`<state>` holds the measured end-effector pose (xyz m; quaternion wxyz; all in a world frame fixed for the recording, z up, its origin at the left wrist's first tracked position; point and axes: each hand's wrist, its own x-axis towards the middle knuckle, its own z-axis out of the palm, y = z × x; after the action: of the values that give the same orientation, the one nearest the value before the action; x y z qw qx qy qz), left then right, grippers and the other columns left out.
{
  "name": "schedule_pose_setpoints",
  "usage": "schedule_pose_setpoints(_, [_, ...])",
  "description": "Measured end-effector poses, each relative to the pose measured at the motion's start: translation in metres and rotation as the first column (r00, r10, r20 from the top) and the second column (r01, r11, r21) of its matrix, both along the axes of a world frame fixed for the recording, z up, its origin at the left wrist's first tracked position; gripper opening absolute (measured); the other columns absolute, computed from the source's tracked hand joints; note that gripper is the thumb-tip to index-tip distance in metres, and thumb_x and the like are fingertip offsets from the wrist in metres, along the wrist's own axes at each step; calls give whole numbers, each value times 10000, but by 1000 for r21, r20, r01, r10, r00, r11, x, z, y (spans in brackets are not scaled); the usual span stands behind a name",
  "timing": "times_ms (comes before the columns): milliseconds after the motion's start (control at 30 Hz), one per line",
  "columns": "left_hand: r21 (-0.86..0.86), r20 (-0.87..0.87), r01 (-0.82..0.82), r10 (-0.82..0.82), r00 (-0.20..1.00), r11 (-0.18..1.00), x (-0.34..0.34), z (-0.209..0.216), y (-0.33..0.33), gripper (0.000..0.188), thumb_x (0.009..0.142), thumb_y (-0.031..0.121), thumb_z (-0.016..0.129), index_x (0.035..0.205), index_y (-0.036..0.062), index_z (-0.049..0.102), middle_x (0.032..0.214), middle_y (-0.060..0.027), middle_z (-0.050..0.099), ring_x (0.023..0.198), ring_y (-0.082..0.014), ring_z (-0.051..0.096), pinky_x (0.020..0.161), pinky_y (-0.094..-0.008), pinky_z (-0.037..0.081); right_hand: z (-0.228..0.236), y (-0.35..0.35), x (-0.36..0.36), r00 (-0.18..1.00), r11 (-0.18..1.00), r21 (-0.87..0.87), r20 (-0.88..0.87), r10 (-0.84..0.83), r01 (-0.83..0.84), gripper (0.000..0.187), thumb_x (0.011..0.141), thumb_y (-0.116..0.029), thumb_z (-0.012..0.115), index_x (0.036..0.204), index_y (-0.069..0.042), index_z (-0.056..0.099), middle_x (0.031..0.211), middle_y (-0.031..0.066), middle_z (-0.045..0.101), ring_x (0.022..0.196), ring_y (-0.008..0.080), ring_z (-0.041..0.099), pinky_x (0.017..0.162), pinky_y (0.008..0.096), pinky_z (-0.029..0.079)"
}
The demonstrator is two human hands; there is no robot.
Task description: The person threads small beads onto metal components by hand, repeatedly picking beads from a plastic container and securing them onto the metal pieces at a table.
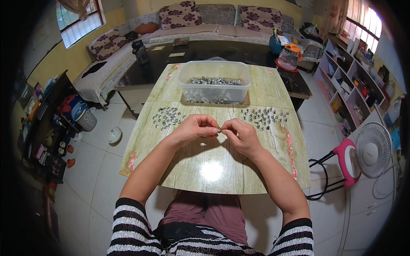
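Note:
Over the middle of the table, my left hand (197, 129) and my right hand (241, 134) meet fingertip to fingertip. Both are closed in a pinch on a small metal piece (219, 128), mostly covered by the fingers, so its exact form is hard to make out. Beyond my left hand lies a loose group of flat, round, shiny pieces (168, 117). Past my right hand several small metal studs with upright stems (265, 117) are spread out. Behind both groups stands a translucent plastic tub (215, 91) holding many shiny metal pieces.
The wood-patterned table (209, 155) ends close to my lap. Behind it is a dark table (200, 48) with a black bottle (139, 52) and an orange-lidded pitcher (288, 57). At right are a pink-backed chair (345, 162), a white fan (373, 150) and shelves (348, 81).

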<state>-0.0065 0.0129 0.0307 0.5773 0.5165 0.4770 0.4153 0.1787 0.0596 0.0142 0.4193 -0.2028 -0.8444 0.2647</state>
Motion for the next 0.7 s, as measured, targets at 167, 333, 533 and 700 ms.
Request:
schedule_pose_setpoints(167, [-4,97,9,-9,995,1000,1,-4,0,171,736,65,632,877,27,542,810,-26,579,710,-81,560,650,-203,468,1,0,1,1000,1000,-4,0,7,-7,67,737,-74,587,778,-30,557,725,87,570,638,222,565,563,290,447])
schedule_pose_setpoints(333, [16,74,35,-36,997,999,1,-7,2,203,725,55,635,897,24,533,845,-35,575,745,-88,561,683,-212,474,0,0,1,1000,1000,13,20,19,-19,71,738,-78,585,777,-30,552,730,86,570,641,223,566,565,293,449])
schedule_pose_setpoints(533, [-31,159,67,-61,985,997,3,-5,1,213,745,106,630,907,20,522,861,-45,563,772,-111,559,710,-239,475,-1,0,0,1000,999,40,6,31,-31,76,741,-79,582,786,-29,548,730,90,569,642,229,565,567,294,449])
schedule_pose_setpoints(700, [-74,218,109,-90,972,991,1,-9,3,201,773,150,611,901,24,521,851,-41,559,767,-115,559,717,-242,474,-1,0,-1,999,998,44,13,51,-52,74,737,-64,587,789,-24,552,733,84,567,634,208,560,558,280,443])
